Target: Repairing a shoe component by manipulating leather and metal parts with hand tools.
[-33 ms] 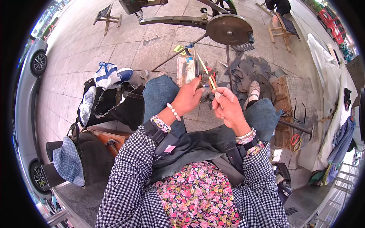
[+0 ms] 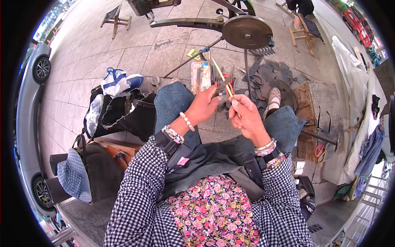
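Note:
In front of my knees, my right hand is closed, thumb against forefinger, on a thin pale-yellow strip. The strip's long end runs away from me, up and to the left. My left hand is closed beside it. A dark, flat, blade-like piece sticks out at its fingertips and crosses near the strip. What lies inside the left fingers is hidden, so I cannot tell its kind. Beneath the hands, tools with red handles show partly, close to a shallow tray.
Dark scraps and scissors lie by my right foot. A machine with a crank wheel stands ahead. To the right is a wooden block with a hammer-like tool and orange-handled scissors. Bags with a blue-white shoe are left.

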A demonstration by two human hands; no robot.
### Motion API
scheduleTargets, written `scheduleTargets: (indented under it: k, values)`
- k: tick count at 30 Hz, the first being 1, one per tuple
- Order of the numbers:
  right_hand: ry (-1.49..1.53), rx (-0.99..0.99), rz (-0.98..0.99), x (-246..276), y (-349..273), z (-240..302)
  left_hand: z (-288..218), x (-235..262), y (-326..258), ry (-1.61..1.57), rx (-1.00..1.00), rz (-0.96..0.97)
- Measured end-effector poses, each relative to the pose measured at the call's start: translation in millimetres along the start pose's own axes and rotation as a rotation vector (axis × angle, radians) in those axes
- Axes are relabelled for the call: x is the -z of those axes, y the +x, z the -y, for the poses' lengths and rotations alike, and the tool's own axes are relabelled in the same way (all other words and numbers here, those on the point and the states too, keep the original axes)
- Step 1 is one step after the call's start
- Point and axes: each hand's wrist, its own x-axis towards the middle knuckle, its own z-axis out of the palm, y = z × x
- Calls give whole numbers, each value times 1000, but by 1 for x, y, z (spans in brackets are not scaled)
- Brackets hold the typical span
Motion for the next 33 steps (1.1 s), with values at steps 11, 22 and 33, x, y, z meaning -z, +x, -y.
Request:
scheduleTargets:
  k: [11,22,33]
  values:
    - [69,-15,-6,3,3,-1,-7,-1,-2,-150,29,170]
    - [-11,5,-97,2,8,-6,1,-8,-2,-139,-61,332]
    - [103,82,22,3,9,-4,-32,14,-1,-433,345,352]
